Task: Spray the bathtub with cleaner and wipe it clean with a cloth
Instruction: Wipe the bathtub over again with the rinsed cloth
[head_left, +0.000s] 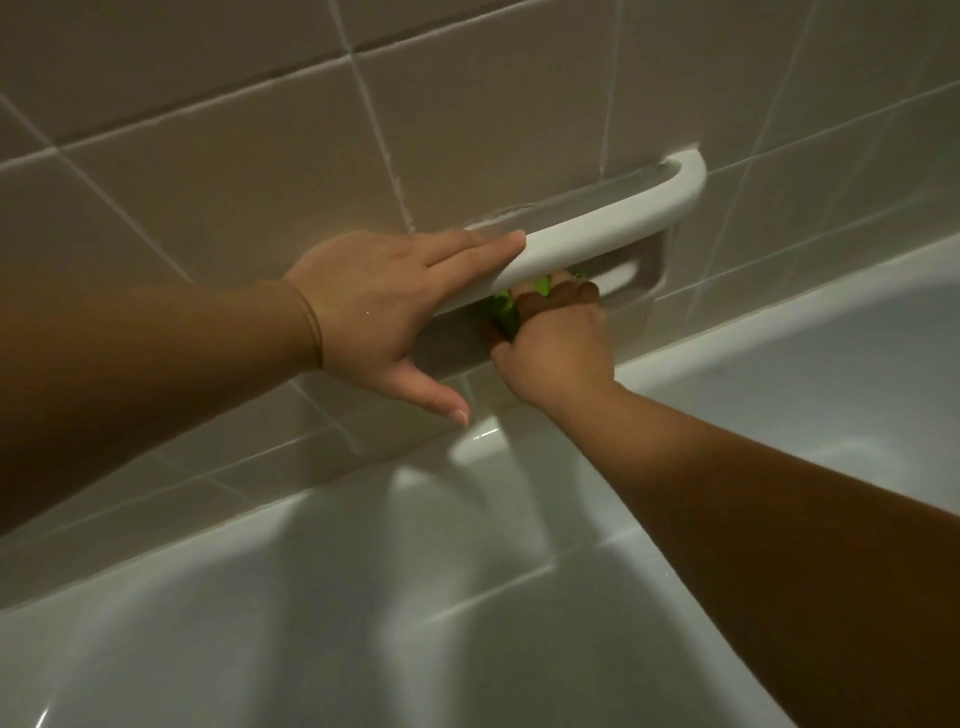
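- Bathtub (363, 623) is filling the lower frame, white, glossy, its rim running directly below the grab bar.
- Tiled wall (234, 130) is rising behind the grab bar, beige tiles, pale grout lines.
- Grab bar (597, 239), white, is sitting across a recess in the wall, slanting up to the right.
- Left hand (379, 301) is lying flat on the grab bar's left end, fingers straight along its top, thumb splayed down toward the tub rim, gripping nothing.
- Right hand (561, 338) is reaching under the grab bar into the recess, fingers curled round the cloth.
- Cloth (511, 306), green, is bunched in the right hand just below the grab bar, mostly hidden by bar and fingers.
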